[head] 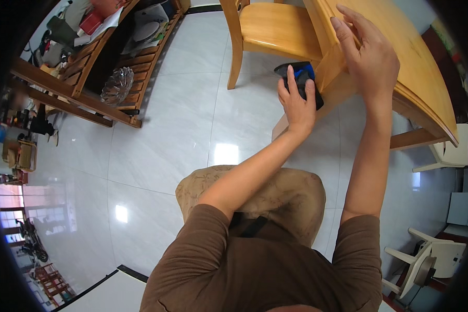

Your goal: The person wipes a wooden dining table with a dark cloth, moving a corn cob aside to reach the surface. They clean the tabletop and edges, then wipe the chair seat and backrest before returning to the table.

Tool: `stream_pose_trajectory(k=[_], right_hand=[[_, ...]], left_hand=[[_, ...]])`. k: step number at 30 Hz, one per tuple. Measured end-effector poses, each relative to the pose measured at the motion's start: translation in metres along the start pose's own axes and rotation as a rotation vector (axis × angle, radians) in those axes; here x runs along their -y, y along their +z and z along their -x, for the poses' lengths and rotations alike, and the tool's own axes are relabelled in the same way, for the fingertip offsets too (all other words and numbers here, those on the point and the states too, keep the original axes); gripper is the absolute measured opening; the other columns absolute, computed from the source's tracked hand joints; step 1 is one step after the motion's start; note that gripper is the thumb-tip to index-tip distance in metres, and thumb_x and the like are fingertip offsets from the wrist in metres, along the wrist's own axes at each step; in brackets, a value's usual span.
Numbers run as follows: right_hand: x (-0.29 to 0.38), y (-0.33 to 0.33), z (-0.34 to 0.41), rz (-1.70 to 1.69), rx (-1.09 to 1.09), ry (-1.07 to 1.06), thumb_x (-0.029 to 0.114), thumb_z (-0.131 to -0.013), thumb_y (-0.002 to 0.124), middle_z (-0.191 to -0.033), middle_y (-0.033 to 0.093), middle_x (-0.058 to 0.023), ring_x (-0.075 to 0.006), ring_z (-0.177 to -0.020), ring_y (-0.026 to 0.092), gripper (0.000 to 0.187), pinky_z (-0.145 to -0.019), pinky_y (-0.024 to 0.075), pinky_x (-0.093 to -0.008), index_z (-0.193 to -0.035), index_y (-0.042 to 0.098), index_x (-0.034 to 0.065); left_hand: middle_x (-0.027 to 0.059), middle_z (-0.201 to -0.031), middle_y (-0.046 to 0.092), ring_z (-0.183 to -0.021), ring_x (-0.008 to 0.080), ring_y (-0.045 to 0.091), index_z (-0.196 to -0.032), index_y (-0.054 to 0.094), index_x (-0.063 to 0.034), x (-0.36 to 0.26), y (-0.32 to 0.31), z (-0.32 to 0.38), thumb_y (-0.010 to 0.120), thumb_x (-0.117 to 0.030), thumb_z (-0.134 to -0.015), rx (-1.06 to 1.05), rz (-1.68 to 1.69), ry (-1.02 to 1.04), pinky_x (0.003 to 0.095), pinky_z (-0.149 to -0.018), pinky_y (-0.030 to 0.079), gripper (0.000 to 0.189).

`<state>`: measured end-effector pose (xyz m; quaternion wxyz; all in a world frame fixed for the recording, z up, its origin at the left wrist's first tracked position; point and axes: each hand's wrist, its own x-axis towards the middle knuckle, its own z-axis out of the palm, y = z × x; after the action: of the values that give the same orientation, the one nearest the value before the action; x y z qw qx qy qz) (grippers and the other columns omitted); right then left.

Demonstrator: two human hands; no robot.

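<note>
My left hand (297, 101) is closed around a black and blue object (305, 74), whose exact kind I cannot tell. It is held close to the table's wooden leg. My right hand (368, 50) is at the edge of the light wooden table (421, 66), its fingers bent over the rim; the fingertips touch or nearly touch the wood, and nothing shows in the hand. A wooden chair (279, 25) stands beside the table, beyond my left hand.
A slatted wooden rack (140, 70) at the upper left holds a clear glass bowl (117, 85) and mixed items. Plastic chairs (436, 257) stand at the right. A person's foot (54, 137) shows at the far left. Glossy tiles cover the floor.
</note>
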<state>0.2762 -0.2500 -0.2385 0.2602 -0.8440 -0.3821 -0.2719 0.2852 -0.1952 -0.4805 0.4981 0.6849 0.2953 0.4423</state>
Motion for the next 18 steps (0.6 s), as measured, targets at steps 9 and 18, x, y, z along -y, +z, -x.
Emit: stream_pose_trajectory(k=[9, 18], right_hand=[[-0.017, 0.033, -0.002, 0.049, -0.207, 0.045, 0.043, -0.095, 0.062, -0.099, 0.074, -0.0041, -0.0178, -0.095, 0.072, 0.036, -0.079, 0.0537, -0.0299, -0.119, 0.073, 0.019], [-0.019, 0.03, -0.001, 0.078, -0.217, 0.011, 0.042, -0.095, 0.063, -0.101, 0.075, -0.0045, -0.0183, -0.094, 0.073, 0.034, -0.078, 0.0544, -0.0303, -0.119, 0.073, 0.0197]], left_hand=[[0.0181, -0.151, 0.043, -0.137, 0.0307, 0.043, -0.149, 0.042, -0.0029, -0.053, -0.037, -0.052, 0.031, -0.048, -0.108, 0.463, 0.589, -0.162, 0.0357, -0.116, 0.029, 0.062], [0.0218, -0.152, 0.041, -0.139, 0.0365, 0.039, -0.144, 0.047, -0.0022, -0.034, -0.025, -0.043, 0.054, -0.028, -0.102, 0.378, 0.382, 0.373, 0.0391, -0.115, 0.03, 0.05]])
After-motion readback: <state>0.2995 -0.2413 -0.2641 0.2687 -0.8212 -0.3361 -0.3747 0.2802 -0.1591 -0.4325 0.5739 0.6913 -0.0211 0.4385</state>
